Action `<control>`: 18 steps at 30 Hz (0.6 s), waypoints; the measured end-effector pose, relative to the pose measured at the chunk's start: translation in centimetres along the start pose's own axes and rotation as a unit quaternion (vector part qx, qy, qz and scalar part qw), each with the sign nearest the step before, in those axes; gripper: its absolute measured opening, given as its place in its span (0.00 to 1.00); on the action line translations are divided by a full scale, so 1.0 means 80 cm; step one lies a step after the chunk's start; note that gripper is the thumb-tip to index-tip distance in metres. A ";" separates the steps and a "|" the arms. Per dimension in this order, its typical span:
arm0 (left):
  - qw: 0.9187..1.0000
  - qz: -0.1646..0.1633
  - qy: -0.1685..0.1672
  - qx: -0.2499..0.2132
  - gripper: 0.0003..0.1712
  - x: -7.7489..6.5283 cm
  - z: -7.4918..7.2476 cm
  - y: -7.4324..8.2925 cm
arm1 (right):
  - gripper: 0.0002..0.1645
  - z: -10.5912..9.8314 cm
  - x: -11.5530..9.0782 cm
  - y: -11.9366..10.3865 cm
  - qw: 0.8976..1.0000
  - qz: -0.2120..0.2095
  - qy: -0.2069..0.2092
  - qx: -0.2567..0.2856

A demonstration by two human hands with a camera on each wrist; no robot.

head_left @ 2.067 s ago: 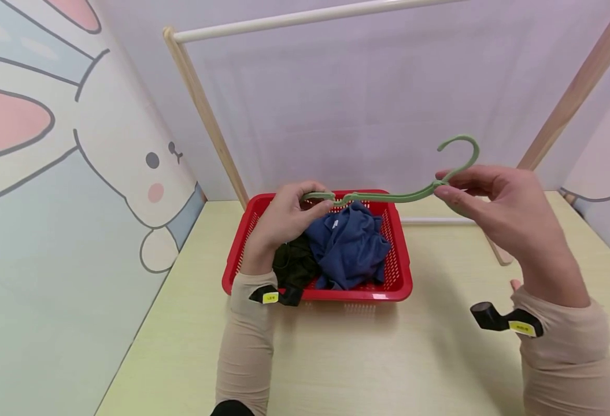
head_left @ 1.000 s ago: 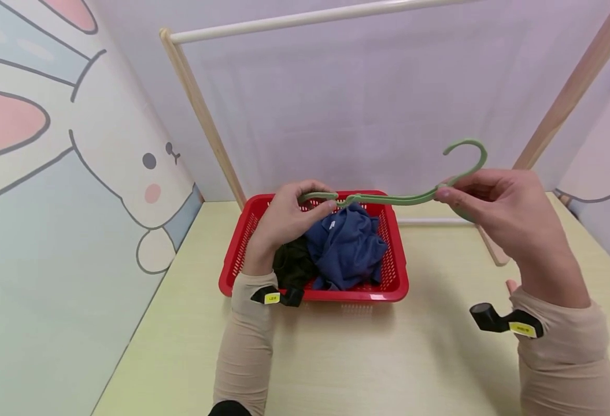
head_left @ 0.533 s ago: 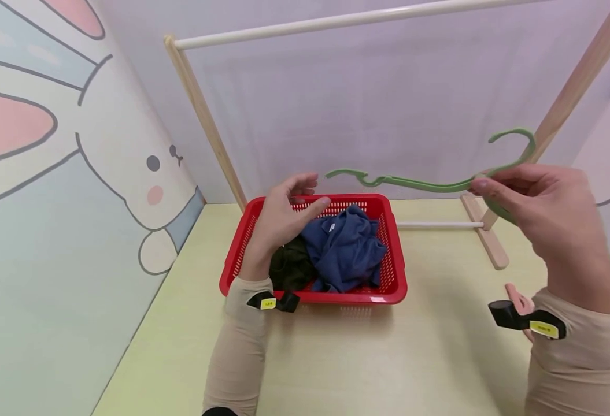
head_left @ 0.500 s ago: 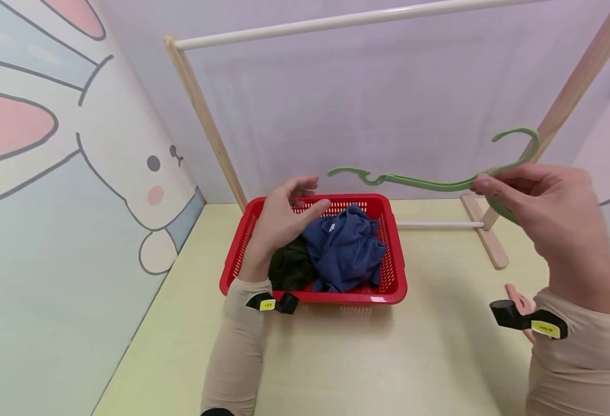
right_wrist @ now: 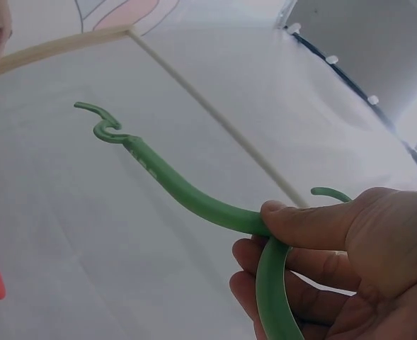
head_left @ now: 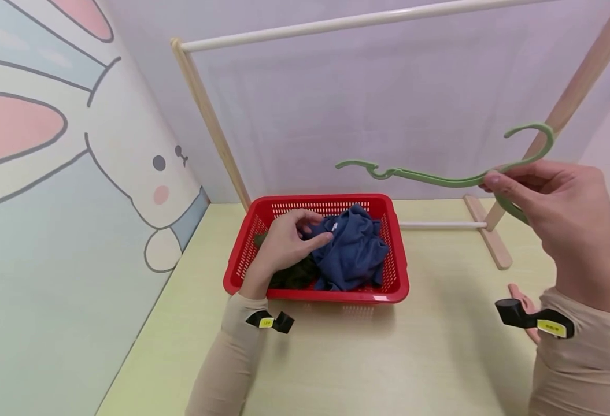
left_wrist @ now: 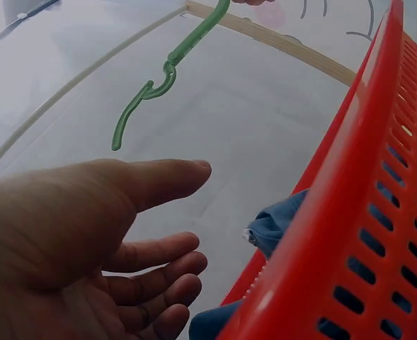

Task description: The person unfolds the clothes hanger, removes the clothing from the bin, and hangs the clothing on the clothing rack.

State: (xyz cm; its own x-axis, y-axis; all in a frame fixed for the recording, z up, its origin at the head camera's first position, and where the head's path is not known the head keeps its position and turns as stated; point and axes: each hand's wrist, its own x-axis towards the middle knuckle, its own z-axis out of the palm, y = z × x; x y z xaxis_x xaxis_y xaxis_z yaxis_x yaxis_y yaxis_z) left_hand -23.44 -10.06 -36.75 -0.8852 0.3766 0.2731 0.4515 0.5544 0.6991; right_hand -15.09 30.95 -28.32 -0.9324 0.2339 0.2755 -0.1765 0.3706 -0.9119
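In the head view my right hand pinches a green folding clothes hanger near the base of its hook, holding it up at the right. One arm of the hanger points left, and the other drops below my fingers, as the right wrist view shows. My left hand is over the red basket, thumb and fingers spread apart with nothing between them. Beside its fingertips lies a crumpled blue garment with a small white tag. A dark green garment is partly hidden under the left hand.
A drying rack with a white top rail and wooden legs stands behind the basket. Its wooden foot rests at the right. A pink hanger lies on the table, partly behind the right wrist.
The left hand has let go of the hanger's arm and come down over the basket. The right hand has carried the hanger to the right and slightly up.
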 end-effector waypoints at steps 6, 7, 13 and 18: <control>0.999 -0.005 -0.024 0.024 0.28 0.002 0.004 -0.004 | 0.18 0.001 0.004 0.003 1.000 0.001 -0.005 0.008; 0.999 -0.009 -0.030 0.028 0.27 0.002 0.004 -0.004 | 0.18 0.001 0.004 0.003 1.000 0.002 -0.006 0.008; 0.996 -0.034 -0.062 0.049 0.24 0.003 0.006 -0.004 | 0.19 0.002 0.005 0.003 1.000 0.006 -0.011 0.008; 0.993 -0.047 -0.085 0.068 0.22 0.004 0.011 -0.007 | 0.18 0.003 0.006 0.003 1.000 0.001 -0.012 0.010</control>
State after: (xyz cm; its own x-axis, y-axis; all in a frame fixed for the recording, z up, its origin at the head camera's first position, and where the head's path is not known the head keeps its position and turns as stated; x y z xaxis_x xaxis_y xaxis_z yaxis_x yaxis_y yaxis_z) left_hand -23.87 -9.65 -37.64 -0.8980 0.4313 0.0871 0.3886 0.6843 0.6170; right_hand -15.65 30.95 -28.50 -0.9403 0.2125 0.2660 -0.1802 0.3524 -0.9184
